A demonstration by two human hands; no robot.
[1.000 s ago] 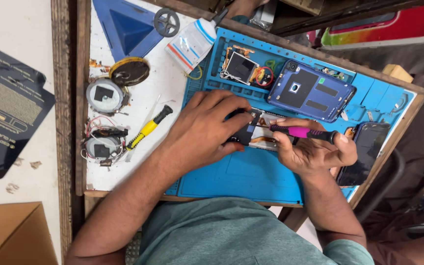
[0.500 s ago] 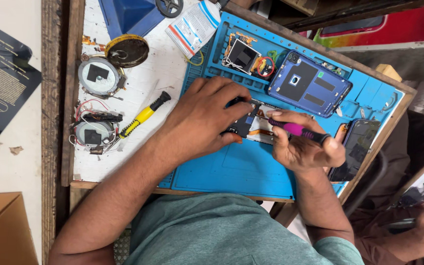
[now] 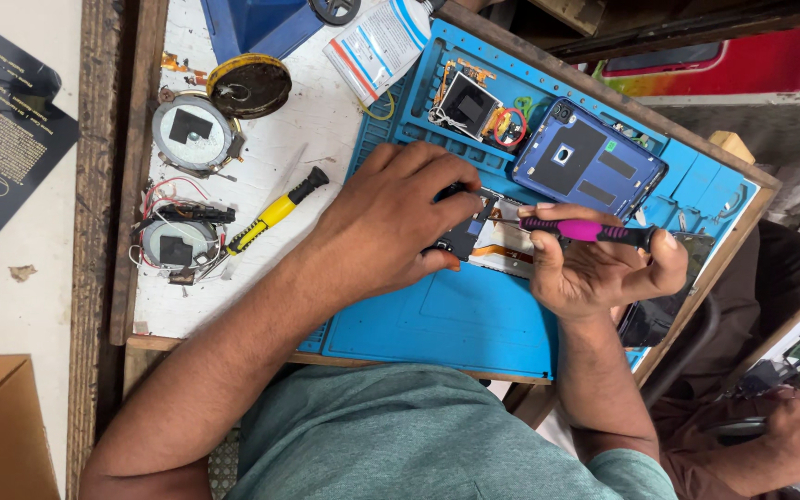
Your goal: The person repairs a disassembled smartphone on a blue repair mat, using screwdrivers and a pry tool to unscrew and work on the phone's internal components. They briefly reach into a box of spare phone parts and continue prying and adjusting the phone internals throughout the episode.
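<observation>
My left hand presses the opened phone flat on the blue mat to steady it, while my right hand grips the pink screwdriver, tip over the phone.

The left hand lies palm down, fingers curled and pressing, forearm stretched diagonally across. The right hand faces it, its grip closed, thumb and fingers pinched, wrist bent inward.
</observation>
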